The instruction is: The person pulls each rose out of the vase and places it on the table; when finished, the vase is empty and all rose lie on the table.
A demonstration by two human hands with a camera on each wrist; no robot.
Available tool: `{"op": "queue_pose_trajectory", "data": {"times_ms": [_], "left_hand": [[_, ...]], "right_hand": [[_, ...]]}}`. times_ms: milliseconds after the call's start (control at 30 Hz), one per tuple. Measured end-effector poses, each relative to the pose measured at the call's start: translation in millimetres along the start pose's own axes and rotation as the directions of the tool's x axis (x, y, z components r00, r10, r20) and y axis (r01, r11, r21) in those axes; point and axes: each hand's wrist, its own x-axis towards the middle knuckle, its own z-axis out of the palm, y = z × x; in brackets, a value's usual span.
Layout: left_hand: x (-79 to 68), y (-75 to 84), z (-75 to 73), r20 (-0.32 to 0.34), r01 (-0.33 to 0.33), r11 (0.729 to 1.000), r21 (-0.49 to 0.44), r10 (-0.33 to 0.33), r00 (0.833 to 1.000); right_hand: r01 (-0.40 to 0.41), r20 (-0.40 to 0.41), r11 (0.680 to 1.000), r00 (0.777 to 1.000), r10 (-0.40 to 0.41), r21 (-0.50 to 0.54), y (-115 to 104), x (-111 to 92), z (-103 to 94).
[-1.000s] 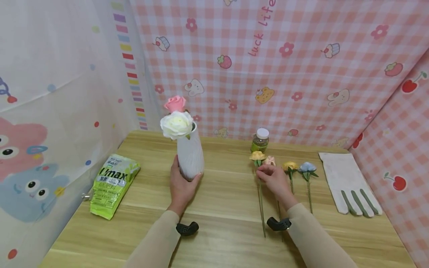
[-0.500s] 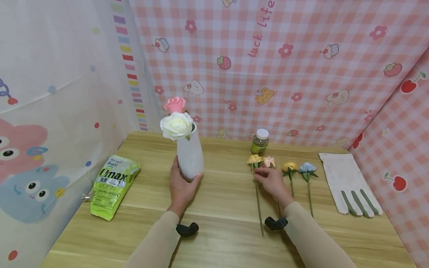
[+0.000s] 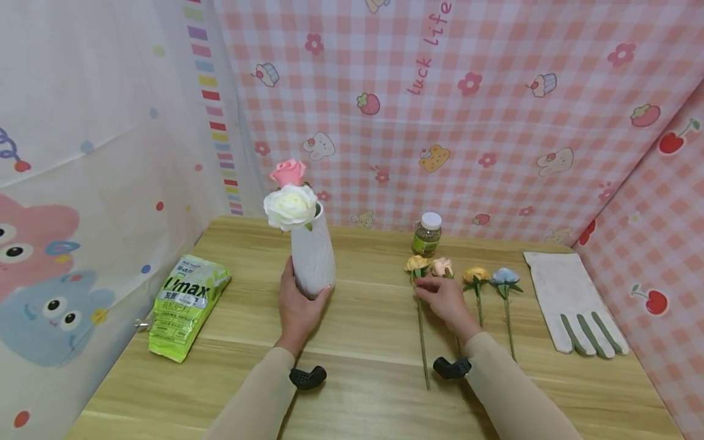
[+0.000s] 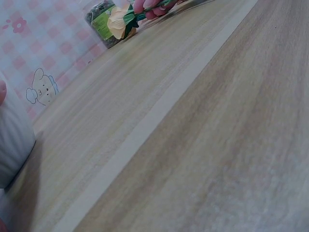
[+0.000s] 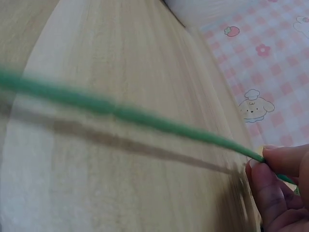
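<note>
In the head view my left hand (image 3: pixel 299 308) grips the lower part of a white ribbed vase (image 3: pixel 316 260), which stands on the table. A white flower (image 3: pixel 290 206) and a pink rose (image 3: pixel 288 173) stick out of its mouth. Over on the right side, my right hand (image 3: pixel 447 300) pinches a yellow artificial rose (image 3: pixel 417 263) high on its stem, just under the leaves. The right wrist view shows the green stem (image 5: pixel 116 112) between thumb and fingertips, with its shadow on the tabletop below. The pale pink rose (image 3: pixel 442 267) lies partly hidden behind that hand.
Another yellow rose (image 3: pixel 476 274) and a blue one (image 3: pixel 505 276) lie to the right of the right hand. Farther right is a white glove (image 3: pixel 572 299). A lidded jar (image 3: pixel 426 235) stands at the back. A green pouch (image 3: pixel 187 308) lies at the left.
The right hand has moved slightly left and toward me, and the yellow rose it pinches has shifted left with it. The left hand and vase have stayed in place.
</note>
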Motion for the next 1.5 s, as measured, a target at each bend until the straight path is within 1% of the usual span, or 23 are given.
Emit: {"op": "queue_pose_trajectory", "data": {"times_ms": [200, 333, 500, 667, 733, 833, 1000, 1067, 1167, 1267, 1367, 1433, 1500], "left_hand": [[-0.4, -0.8, 1.0, -0.004, -0.006, 1.0, -0.003, 0.006, 1.0], [-0.3, -1.5, 1.4, -0.005, -0.007, 1.0, -0.008, 0.006, 1.0], [-0.2, -1.6, 1.0, -0.006, -0.006, 1.0, -0.003, 0.006, 1.0], [-1.2, -0.4, 0.1, -0.009, 0.001, 1.0, -0.002, -0.001, 1.0], [-1.5, -0.5, 0.3, -0.005, 0.008, 1.0, -0.003, -0.008, 1.0], [-1.5, -1.8, 0.9, 0.002, 0.012, 1.0, 0.003, -0.012, 1.0], [-0.4, -3.6, 1.3, 0.005, 0.0, 1.0, 0.005, 0.0, 1.0], [0.3, -3.9, 1.1, 0.002, -0.004, 1.0, 0.003, 0.004, 1.0], [0.8, -4.1, 0.6, -0.002, -0.012, 1.0, 0.0, 0.012, 1.0], [0.5, -4.7, 0.3, -0.003, -0.016, 1.0, 0.003, 0.016, 1.0], [-0.1, -5.4, 0.6, 0.002, -0.01, 1.0, 0.007, 0.01, 1.0], [-0.4, -5.4, 1.0, 0.004, -0.003, 1.0, 0.007, 0.003, 1.0], [-0.3, -4.9, 1.3, 0.006, 0.009, 1.0, 0.005, -0.009, 1.0]], "right_hand": [[-0.009, 0.004, 1.0, 1.0, 0.009, 0.014, -1.9, -2.7, -0.8], [-0.004, 0.013, 1.0, 1.0, 0.004, -0.01, -3.3, -5.4, -2.9], [0.036, 0.013, 0.997, 0.999, -0.035, -0.073, -3.8, -8.1, -6.2], [0.055, 0.02, 0.992, 0.998, -0.053, -0.116, -5.8, -11.8, -9.4], [0.046, 0.021, 0.99, 0.999, -0.044, -0.133, -9.0, -14.5, -11.7], [0.065, 0.0, 0.979, 0.998, -0.066, -0.192, -17.0, -18.0, -17.4], [0.157, -0.034, 0.955, 0.985, -0.171, -0.252, -42.0, -22.1, -28.6], [0.189, -0.028, 0.952, 0.979, -0.202, -0.24, -54.0, -23.1, -31.3], [0.215, -0.01, 0.956, 0.975, -0.221, -0.198, -73.6, -24.9, -30.8], [0.235, 0.021, 0.965, 0.972, -0.234, -0.12, -95.4, -27.1, -25.0], [0.273, 0.049, 0.96, 0.962, -0.27, -0.056, -120.1, -30.6, -15.8], [0.317, 0.065, 0.948, 0.947, -0.314, -0.034, -139.6, -33.1, -8.5], [0.368, 0.077, 0.929, 0.928, -0.365, -0.03, -160.0, -34.6, -0.6]]}}
